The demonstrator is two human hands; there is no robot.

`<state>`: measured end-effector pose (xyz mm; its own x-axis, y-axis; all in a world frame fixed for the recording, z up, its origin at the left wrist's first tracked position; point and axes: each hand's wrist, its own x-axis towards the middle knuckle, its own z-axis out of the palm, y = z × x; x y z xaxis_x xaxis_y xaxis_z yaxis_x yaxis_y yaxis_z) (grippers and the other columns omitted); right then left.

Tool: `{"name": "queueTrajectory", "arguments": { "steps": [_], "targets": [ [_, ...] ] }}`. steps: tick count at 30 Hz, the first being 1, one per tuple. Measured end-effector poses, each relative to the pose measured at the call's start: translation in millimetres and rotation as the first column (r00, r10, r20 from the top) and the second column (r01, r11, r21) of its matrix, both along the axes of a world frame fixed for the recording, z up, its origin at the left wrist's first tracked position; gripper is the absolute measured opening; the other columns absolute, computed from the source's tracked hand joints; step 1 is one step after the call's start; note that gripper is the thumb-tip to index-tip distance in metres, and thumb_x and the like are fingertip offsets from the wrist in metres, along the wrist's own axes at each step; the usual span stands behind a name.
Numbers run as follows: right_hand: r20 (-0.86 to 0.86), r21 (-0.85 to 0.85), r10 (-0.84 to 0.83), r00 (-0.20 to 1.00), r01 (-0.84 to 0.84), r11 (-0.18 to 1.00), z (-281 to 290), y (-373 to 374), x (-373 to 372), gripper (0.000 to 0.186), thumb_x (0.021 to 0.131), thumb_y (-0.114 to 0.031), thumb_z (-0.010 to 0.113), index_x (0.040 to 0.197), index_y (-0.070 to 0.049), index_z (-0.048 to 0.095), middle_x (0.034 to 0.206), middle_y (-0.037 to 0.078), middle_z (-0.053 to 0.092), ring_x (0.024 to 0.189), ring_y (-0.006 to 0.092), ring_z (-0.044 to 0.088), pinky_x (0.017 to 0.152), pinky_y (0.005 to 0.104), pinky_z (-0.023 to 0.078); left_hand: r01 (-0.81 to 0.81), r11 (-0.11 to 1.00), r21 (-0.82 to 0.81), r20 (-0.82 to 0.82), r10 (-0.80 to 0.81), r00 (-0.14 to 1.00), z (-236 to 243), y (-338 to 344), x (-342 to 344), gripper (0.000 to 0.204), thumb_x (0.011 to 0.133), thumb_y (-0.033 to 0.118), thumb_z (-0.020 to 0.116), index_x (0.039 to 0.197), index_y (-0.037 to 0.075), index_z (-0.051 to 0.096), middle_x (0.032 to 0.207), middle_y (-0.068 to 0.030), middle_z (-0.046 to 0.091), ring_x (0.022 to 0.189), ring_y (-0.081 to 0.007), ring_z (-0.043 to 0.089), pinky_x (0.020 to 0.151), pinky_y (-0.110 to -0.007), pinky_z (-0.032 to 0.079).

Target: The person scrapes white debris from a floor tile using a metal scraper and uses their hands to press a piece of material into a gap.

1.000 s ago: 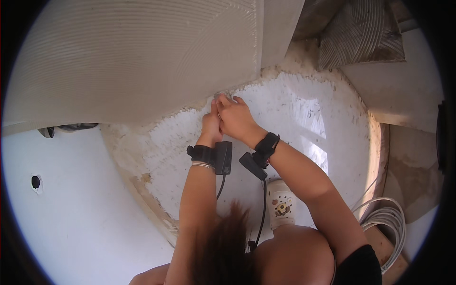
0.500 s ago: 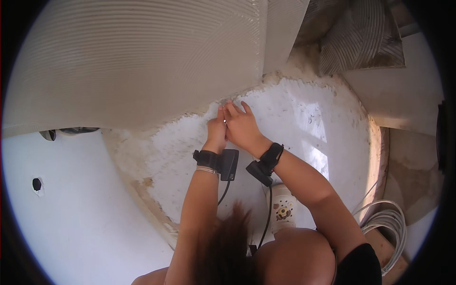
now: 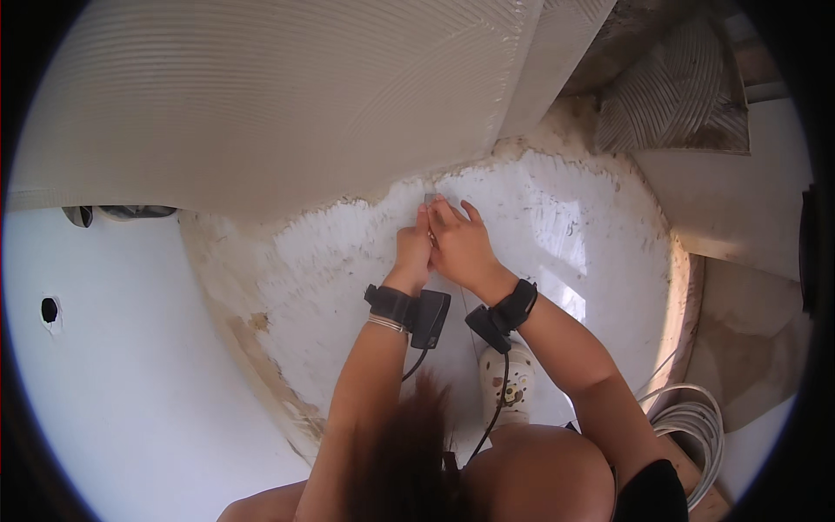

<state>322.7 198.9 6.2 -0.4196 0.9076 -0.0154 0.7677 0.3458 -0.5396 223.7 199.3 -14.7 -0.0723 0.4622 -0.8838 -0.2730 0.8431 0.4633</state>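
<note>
My left hand (image 3: 412, 253) and my right hand (image 3: 464, 248) are side by side over the white glossy floor (image 3: 513, 200), thumbs and fingers closed together. A small grey flat piece (image 3: 430, 198) pokes out beyond their fingertips. Its kind cannot be made out, as the fingers cover most of it. The fingers point to the ragged, mortar-smeared edge (image 3: 365, 205) of the floor, below a large beige panel (image 3: 287, 113) with combed ridges. Some of my right fingers stand a little raised. Each wrist wears a black strap with a small cabled box.
A foot in a cream clog (image 3: 507, 383) rests on the floor behind my hands. Coiled white cable (image 3: 693, 426) lies at the lower right. A ridged grey panel (image 3: 678, 91) leans at the upper right. A white surface with a dark hole (image 3: 50, 310) is at left.
The whole view has shifted a little. Both hands, still together, sit slightly back from the mortar edge, and the grey piece at the fingertips shows more plainly.
</note>
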Motion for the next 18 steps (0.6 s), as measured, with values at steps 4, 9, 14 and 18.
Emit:
{"name": "queueTrajectory", "arguments": {
  "steps": [4,9,14,18],
  "targets": [
    [0.008,-0.071,0.016,1.000,-0.015,0.997,0,25,-8,0.042,0.061,-0.012,0.058,0.098,0.007,0.052,0.109,0.017,0.047,0.106,0.0243,0.046,0.091,0.0442,0.030,0.009,1.000,0.007,-0.033,-0.009,0.999,-5,26,-9,0.054,0.082,0.049,0.043,0.090,-0.003,0.053,0.076,-0.0073,0.055,0.060,-0.0125,0.054,0.037,-0.027,0.039],
    [0.059,0.064,0.039,0.997,-0.043,0.997,-3,-13,-4,0.044,0.061,-0.011,0.057,0.101,0.007,0.052,0.109,0.018,0.048,0.108,0.0262,0.045,0.092,0.0437,0.030,-0.011,0.999,0.047,-0.015,0.012,1.000,-3,-12,-2,0.049,0.083,0.048,0.043,0.081,0.000,0.053,0.060,-0.0031,0.050,0.045,-0.0097,0.046,0.034,-0.024,0.033],
    [0.060,0.096,0.103,0.993,-0.108,0.990,3,-19,-1,0.043,0.062,-0.012,0.057,0.100,0.008,0.052,0.106,0.019,0.050,0.108,0.0264,0.045,0.091,0.0433,0.031,-0.007,0.999,0.052,-0.074,0.010,0.997,3,-16,-3,0.048,0.083,0.044,0.044,0.062,0.002,0.055,0.049,-0.0019,0.046,0.036,-0.0092,0.038,0.030,-0.026,0.023],
    [-0.007,0.043,0.039,0.999,-0.039,0.998,0,18,-9,0.041,0.063,-0.012,0.057,0.098,0.007,0.052,0.103,0.017,0.050,0.106,0.0257,0.046,0.091,0.0429,0.031,0.040,0.999,0.004,-0.095,-0.040,0.995,-1,19,-10,0.048,0.084,0.047,0.042,0.084,0.000,0.055,0.072,-0.0067,0.055,0.062,-0.0126,0.054,0.043,-0.026,0.042]
  ]
}}
